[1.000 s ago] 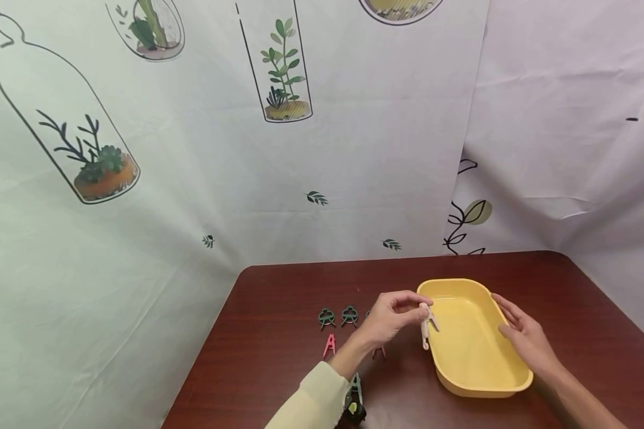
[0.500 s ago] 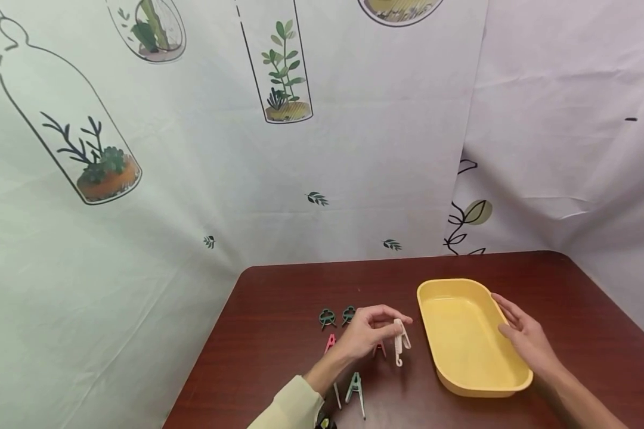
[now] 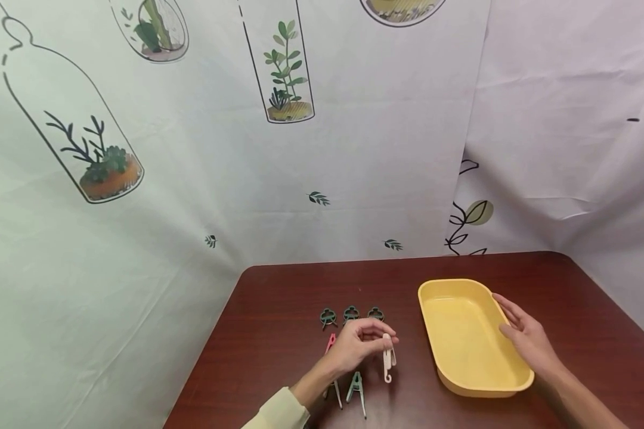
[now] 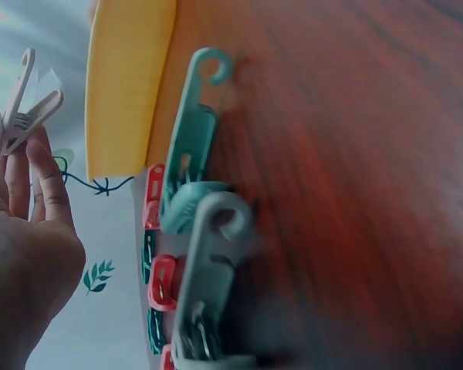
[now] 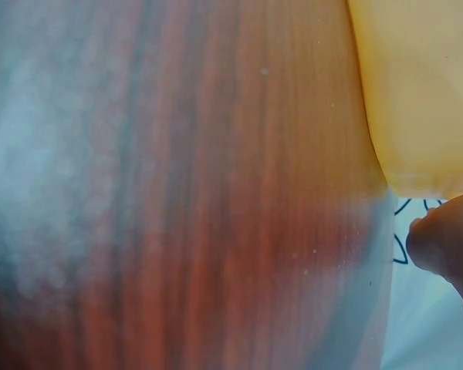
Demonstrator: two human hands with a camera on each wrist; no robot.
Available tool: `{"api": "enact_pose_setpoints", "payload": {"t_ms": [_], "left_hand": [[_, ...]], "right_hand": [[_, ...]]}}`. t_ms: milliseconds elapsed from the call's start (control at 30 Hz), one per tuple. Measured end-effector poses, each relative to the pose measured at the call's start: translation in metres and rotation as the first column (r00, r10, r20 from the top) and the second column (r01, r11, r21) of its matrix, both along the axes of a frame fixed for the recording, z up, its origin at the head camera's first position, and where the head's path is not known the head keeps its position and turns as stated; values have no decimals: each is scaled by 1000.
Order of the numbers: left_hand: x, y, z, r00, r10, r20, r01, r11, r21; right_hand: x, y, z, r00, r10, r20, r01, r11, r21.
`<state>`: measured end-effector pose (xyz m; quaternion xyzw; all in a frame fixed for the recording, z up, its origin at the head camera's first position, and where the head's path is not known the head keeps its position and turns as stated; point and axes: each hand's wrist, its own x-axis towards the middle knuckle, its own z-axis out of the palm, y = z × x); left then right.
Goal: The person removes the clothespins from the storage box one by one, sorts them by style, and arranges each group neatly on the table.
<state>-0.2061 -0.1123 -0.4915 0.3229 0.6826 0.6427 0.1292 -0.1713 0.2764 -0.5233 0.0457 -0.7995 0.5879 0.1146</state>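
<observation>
Between the thumb and fingers of my left hand (image 3: 354,348), a pale pinkish-white clothespin with a hooked end (image 3: 387,363) hangs over the table, left of the yellow tray (image 3: 444,370). In the left wrist view, the same clothespin (image 4: 19,116) is pinched near its lower end, hook upward. My right hand (image 3: 533,342) grips the tray's right rim, thumb over the edge and fingers along the outside. Near my left hand lie a mint-green clothespin (image 3: 356,387) and a paler one (image 4: 204,285), which my forearm partly hides in the head view.
Several dark green round clips (image 3: 351,314) form a row farther back on the dark red-brown table (image 3: 279,333). Pink clothespins (image 3: 330,341) lie in front of them, partly hidden by my left hand. A plant-print cloth (image 3: 375,179) hangs behind the table.
My left hand has moved left and toward me, carrying the clothespin from the tray's left rim to over the table. The right hand and tray stay put.
</observation>
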Motion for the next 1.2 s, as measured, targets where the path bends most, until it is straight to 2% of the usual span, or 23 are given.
{"api": "enact_pose_setpoints", "payload": {"t_ms": [400, 733, 967, 1100, 1200], "left_hand": [[11, -12, -11, 995, 39, -96, -47, 995, -84], [15, -16, -14, 970, 40, -240, -94, 972, -217], [16, -18, -17, 972, 36, -231, -101, 955, -278], [14, -18, -18, 958, 14, -285, -106, 945, -310], [13, -18, -18, 941, -27, -338, -106, 924, -368]], "right_hand": [[0, 1, -1, 999, 1, 34, 0, 1000, -10], [1, 2, -1, 1000, 22, 16, -21, 999, -26], [1, 2, -1, 1000, 22, 15, -21, 999, -30], [1, 2, -1, 1000, 23, 11, -23, 999, -31], [1, 2, -2, 1000, 21, 9, -21, 999, -31]]}}
